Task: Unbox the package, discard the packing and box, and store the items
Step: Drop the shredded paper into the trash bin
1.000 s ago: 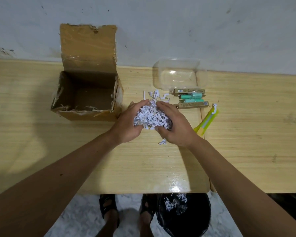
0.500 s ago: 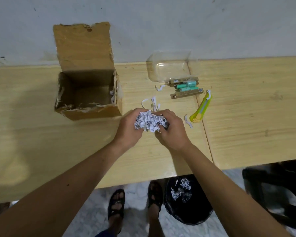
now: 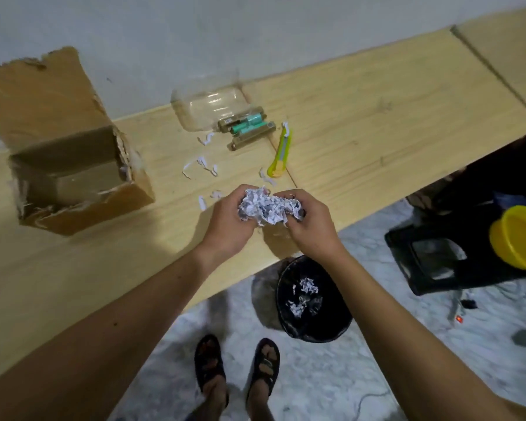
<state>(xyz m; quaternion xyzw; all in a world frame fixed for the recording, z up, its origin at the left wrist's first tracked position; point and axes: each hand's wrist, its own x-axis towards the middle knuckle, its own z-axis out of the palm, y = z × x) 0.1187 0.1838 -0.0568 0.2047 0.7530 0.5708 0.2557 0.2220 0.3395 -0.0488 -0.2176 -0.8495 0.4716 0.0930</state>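
A wad of white shredded paper (image 3: 268,206) is squeezed between my left hand (image 3: 228,221) and my right hand (image 3: 310,226), above the front edge of the wooden table (image 3: 377,95). Below it on the floor stands a black bin (image 3: 313,302) with some shreds inside. The open cardboard box (image 3: 70,165) sits at the left, its flap raised against the wall. Green batteries and brown packets (image 3: 249,126) lie by a clear plastic container (image 3: 210,107) at the back. Loose paper strips (image 3: 201,165) are scattered on the table.
A yellow utility knife (image 3: 281,151) lies right of the packets. On the floor at the right are a black stool (image 3: 438,256) and a yellow bowl (image 3: 520,238). My sandalled feet (image 3: 237,369) stand near the bin.
Both hands gathered the shredded paper off the table and pulled it back toward the front edge, over the bin. My view swung to the right and down.
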